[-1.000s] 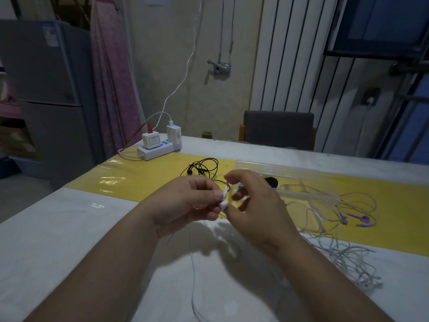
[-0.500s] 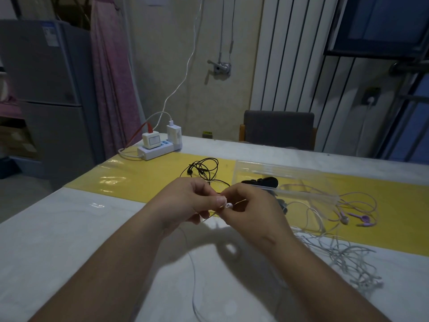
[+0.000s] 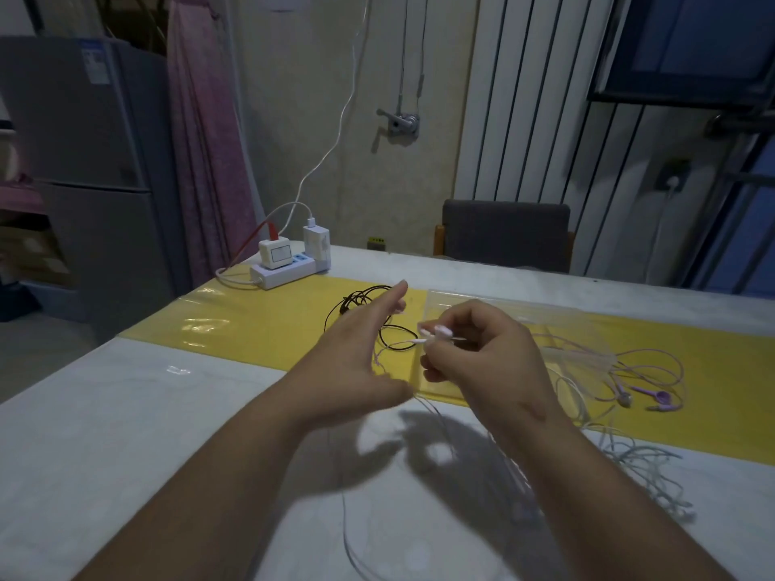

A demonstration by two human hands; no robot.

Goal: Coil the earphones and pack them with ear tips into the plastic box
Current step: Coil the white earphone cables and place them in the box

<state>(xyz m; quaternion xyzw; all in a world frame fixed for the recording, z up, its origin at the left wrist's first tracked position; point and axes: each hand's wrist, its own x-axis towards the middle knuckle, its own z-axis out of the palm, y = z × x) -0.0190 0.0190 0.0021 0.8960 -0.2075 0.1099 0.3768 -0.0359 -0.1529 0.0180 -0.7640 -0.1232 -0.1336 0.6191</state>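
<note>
The right hand pinches the end of the white earphones between thumb and curled fingers, above the yellow mat at mid-desk. The pinched end lies with its long axis roughly parallel to the far edge of the desk, and its thin tip points left toward the left hand. From the pinch, the cable drops toward the near edge. The left hand is spread, fingers straight and aimed at the far edge. The clear plastic box lies just beyond the right hand. Black earphones lie beyond the left hand, and purple earphones lie toward the right edge.
</note>
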